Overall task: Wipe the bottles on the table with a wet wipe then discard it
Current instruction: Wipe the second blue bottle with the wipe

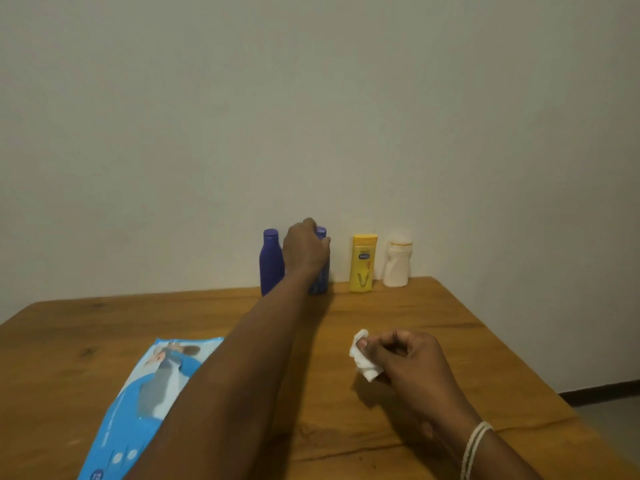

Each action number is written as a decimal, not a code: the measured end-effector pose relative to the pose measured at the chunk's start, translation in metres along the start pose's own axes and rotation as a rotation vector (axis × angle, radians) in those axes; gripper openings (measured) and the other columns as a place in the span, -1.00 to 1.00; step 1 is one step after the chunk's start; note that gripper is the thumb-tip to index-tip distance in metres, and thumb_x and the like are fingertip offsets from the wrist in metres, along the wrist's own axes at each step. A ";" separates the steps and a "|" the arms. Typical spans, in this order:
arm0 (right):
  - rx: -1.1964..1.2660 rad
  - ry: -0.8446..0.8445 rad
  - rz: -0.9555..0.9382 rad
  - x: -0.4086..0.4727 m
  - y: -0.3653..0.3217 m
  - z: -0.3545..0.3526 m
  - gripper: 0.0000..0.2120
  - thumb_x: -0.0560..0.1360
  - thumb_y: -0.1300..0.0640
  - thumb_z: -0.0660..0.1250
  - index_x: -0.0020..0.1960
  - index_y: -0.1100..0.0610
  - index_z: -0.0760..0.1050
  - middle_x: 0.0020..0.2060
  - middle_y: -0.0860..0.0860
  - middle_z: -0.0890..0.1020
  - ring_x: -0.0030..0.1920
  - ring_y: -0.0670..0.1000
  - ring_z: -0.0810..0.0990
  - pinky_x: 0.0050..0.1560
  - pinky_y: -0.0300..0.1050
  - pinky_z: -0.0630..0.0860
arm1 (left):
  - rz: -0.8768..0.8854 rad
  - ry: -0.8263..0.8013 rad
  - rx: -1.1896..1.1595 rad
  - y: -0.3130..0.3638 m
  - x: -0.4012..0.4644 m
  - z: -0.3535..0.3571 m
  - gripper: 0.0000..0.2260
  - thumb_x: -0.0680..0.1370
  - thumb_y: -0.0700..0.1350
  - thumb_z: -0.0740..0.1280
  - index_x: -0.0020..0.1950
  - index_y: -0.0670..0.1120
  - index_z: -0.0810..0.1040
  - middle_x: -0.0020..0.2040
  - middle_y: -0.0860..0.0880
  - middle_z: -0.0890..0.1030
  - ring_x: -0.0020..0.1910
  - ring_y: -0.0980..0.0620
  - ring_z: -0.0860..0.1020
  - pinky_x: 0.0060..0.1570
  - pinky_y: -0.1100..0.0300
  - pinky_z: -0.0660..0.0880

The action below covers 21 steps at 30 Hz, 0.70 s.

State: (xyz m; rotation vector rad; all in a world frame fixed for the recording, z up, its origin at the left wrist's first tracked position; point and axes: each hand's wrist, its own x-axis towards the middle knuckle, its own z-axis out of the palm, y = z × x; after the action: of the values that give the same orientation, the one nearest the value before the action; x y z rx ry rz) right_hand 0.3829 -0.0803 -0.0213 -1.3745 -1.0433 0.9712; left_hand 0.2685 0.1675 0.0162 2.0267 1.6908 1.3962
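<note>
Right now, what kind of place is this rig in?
Probably a room in a home, not a lab. A plain wooden table stands against a bare painted wall, with toiletry bottles lined up at the back, such as a yellow lotion bottle, and a blue wet wipe pack near the front.

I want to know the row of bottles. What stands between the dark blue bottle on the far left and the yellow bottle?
In the head view, a second blue bottle stands there, gripped by the left hand.
</note>
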 end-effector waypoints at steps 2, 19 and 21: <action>0.032 0.008 0.011 -0.005 -0.002 -0.006 -0.87 0.43 0.07 0.52 -0.15 0.14 0.71 -0.23 0.02 0.75 -0.19 0.02 0.73 -0.28 -0.18 0.63 | -0.042 0.007 -0.139 0.001 -0.008 0.001 -0.74 0.54 -0.10 0.48 0.18 -0.14 0.58 0.07 -0.11 0.68 0.01 -0.04 0.64 -0.01 0.11 0.62; -0.525 0.156 -0.659 -0.102 -0.137 0.013 -0.86 0.55 0.13 0.41 0.06 0.09 0.71 -0.03 0.00 0.73 -0.10 -0.05 0.65 -0.06 -0.16 0.62 | 0.248 -0.125 -0.504 0.083 -0.220 -0.190 -0.65 0.40 -0.23 0.58 0.15 -0.07 0.66 -0.04 0.13 0.73 -0.02 0.22 0.70 -0.06 0.40 0.58; -0.619 0.108 -0.713 -0.128 -0.147 0.023 -0.86 0.55 0.14 0.40 0.05 0.10 0.71 -0.01 0.06 0.71 -0.07 0.02 0.63 -0.04 -0.06 0.61 | 0.217 -0.052 -0.537 0.089 -0.232 -0.216 -0.64 0.38 -0.27 0.58 0.14 -0.09 0.63 -0.09 0.09 0.74 -0.08 0.19 0.71 -0.12 0.36 0.61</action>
State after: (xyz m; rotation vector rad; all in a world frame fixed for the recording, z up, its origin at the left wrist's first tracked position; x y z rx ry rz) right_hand 0.3166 -0.1957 0.1227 -1.3420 -1.6713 0.0361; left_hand 0.1917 -0.1492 0.0660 1.9379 0.9493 1.6246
